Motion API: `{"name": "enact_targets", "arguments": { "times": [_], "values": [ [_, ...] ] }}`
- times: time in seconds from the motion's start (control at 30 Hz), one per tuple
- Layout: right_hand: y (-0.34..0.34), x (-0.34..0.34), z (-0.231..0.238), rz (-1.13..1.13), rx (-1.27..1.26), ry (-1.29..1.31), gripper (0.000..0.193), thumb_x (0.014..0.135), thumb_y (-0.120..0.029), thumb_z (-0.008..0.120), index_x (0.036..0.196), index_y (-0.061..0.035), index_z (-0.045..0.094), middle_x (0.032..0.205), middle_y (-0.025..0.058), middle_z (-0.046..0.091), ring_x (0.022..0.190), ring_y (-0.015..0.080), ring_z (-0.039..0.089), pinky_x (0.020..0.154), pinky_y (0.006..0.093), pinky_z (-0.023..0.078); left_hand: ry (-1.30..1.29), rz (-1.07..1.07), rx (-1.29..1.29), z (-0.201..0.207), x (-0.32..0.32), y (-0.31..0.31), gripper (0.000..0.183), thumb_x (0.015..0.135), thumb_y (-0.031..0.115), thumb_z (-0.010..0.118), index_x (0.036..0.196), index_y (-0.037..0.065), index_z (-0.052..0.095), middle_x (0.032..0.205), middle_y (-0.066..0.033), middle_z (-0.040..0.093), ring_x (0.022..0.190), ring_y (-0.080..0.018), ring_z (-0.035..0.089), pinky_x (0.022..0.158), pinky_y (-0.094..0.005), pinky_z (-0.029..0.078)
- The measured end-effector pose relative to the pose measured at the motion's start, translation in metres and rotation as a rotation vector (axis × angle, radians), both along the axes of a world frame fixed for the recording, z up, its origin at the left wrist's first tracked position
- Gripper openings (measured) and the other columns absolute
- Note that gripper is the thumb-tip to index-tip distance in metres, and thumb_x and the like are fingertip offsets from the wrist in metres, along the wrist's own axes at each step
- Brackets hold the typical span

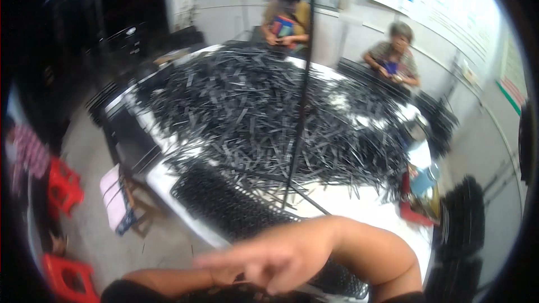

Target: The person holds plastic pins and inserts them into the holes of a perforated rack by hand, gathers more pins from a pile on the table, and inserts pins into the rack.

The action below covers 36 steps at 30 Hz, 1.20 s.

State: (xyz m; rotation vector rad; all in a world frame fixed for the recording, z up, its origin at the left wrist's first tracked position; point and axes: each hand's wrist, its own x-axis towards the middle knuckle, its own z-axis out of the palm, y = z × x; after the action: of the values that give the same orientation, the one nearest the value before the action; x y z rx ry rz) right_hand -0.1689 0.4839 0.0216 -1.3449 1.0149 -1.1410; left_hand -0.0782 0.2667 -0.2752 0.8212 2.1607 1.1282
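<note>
My right hand [289, 255] reaches leftward across me, its foremost finger stretched out and the others partly curled; it is too blurred for me to tell whether they grip anything. My left hand [224, 276] is mostly hidden behind it, so I can't tell how open it is or what it holds. The black perforated rack [224, 205] lies on the near side of the white surface [365, 197], running under my right forearm, with the heap of black strips [247, 106] beyond it. I judge the rack stiff and fairly light but awkwardly broad, best taken by two opposite edges. The strips look thin, light, springy and perhaps slippery; I'd pinch each near its middle
</note>
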Motion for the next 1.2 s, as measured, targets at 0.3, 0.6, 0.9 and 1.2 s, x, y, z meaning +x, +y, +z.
{"name": "enact_targets", "arguments": {
  "times": [0.3,0.6,0.9,1.2],
  "values": [
    [0.138,-0.112,-0.058,-1.723,0.123,-0.038,0.009,0.086,-0.006,0.062,0.092,-0.0004,0.065,0.070,0.0026,0.059,0.055,0.0083,0.051,0.053,0.0219,0.043,0.637,-0.044,-0.008,0.008,-0.004,-0.007,0.043,0.076,0.032,0.076,0.112,0.010,0.063,0.115,-0.0074,0.062,0.103,-0.0260,0.060,0.088,-0.0407,0.045],
    [0.026,-0.228,-0.120,-1.250,0.387,1.611,0.056,0.078,-0.033,0.073,0.128,-0.0172,0.055,0.129,0.0160,0.050,0.124,0.0394,0.042,0.100,0.0483,0.040,0.566,-0.086,0.136,-0.024,-0.005,-0.020,0.046,0.073,0.021,0.069,0.117,0.009,0.062,0.121,-0.0099,0.060,0.109,-0.0285,0.058,0.092,-0.0418,0.044],
    [-0.036,-0.299,-0.131,-1.062,0.763,1.443,0.080,0.070,-0.059,0.074,0.140,-0.0354,0.044,0.150,0.0218,0.029,0.139,0.0472,0.022,0.110,0.0539,0.030,0.561,-0.076,0.223,-0.039,0.011,-0.025,0.037,0.089,0.015,0.051,0.125,0.010,0.055,0.131,-0.0129,0.054,0.121,-0.0305,0.050,0.101,-0.0457,0.039],
    [0.018,-0.316,-0.173,-1.018,0.462,1.616,0.068,0.077,-0.034,0.068,0.133,-0.0008,0.048,0.148,0.0241,0.031,0.133,0.0450,0.032,0.108,0.0480,0.032,0.781,-0.029,0.565,-0.070,-0.009,-0.005,0.027,0.095,0.024,0.054,0.107,0.000,0.060,0.112,-0.0175,0.059,0.103,-0.0356,0.058,0.084,-0.0476,0.047]
  ]
}}
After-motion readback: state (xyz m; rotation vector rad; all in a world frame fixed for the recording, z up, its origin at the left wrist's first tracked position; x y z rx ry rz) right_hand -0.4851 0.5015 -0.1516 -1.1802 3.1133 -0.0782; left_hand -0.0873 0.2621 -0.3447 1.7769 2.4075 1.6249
